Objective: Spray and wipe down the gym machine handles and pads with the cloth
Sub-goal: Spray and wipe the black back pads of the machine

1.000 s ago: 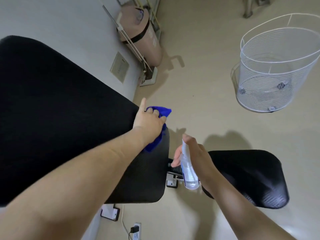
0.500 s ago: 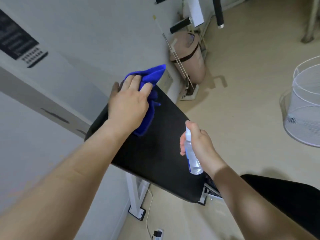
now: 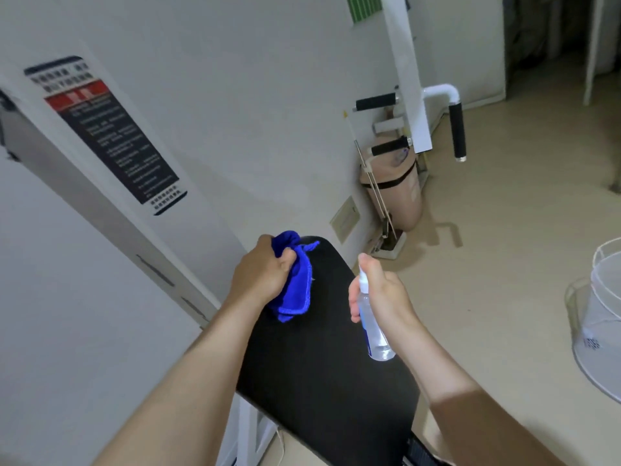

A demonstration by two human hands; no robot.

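Mid-wipe on the pad, handles not yet done

My left hand (image 3: 262, 274) has its grip clamped on the soft, bunched blue cloth (image 3: 293, 287) at the top of the smooth black pad (image 3: 329, 371). My right hand (image 3: 384, 297) is wrapped round the clear plastic spray bottle (image 3: 373, 331). I judge the black-sleeved handles (image 3: 457, 129) beyond remain.

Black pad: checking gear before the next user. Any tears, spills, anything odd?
Nothing stands out: the black pad looks whole where visible. The left hand holds the blue cloth; the right hand holds the spray bottle.
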